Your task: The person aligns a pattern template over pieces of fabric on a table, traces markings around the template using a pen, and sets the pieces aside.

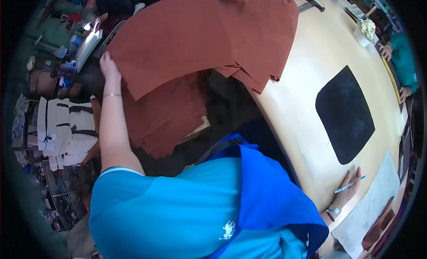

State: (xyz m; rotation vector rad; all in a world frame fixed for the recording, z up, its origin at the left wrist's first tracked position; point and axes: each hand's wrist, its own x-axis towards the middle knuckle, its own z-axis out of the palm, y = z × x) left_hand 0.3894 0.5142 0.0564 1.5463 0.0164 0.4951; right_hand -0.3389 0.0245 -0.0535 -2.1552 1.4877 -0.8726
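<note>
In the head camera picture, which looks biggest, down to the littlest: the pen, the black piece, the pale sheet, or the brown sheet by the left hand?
1. Brown sheet, easily largest.
2. Black piece and pale sheet: too alike to rank.
3. Pen, smallest.

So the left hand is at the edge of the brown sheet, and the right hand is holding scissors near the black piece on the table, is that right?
Not quite: the head view shows the right hand holding a pen, not scissors, near the black piece on the table. The left hand is indeed at the edge of the brown sheet.
</note>
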